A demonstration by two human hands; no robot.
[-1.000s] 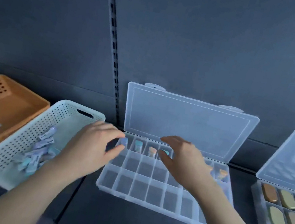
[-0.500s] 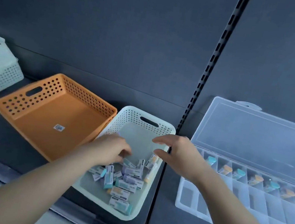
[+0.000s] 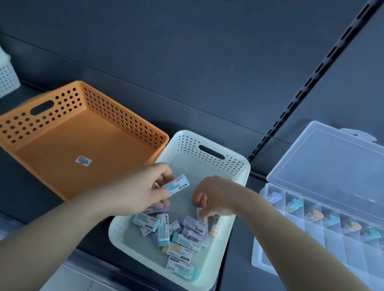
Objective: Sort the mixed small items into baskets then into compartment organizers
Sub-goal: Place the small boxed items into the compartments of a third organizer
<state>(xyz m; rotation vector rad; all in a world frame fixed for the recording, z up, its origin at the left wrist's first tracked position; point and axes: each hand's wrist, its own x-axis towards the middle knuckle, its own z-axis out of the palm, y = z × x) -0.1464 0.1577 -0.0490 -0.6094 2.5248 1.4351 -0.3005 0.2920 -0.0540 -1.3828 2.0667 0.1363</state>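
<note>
Plastic eraser point(image 3: 177, 184) pinched in left hand point(image 3: 143, 188); right hand point(image 3: 215, 197) fingers curled into pile point(image 3: 176, 234), grip unclear. Risk: drop en route to organizer point(image 3: 336, 248).

1. The eraser point(image 3: 176, 184) pinched in the left hand point(image 3: 145, 189) has a printed sleeve with a short dark word near the fingertips; the letters are too blurred to read.
2. The erasers point(image 3: 171, 237) lying just below the right hand point(image 3: 215, 197) have printed sleeves with barcodes and small lines of text, none readable.
3. One eraser point(image 3: 216, 221) touching the right fingertips shows a barcode strip; its digits cannot be made out.
4. The orange basket point(image 3: 47, 106), left of the left fingers, has a small white sticker point(image 3: 83, 160) on its floor with a code pattern, unreadable.
</note>
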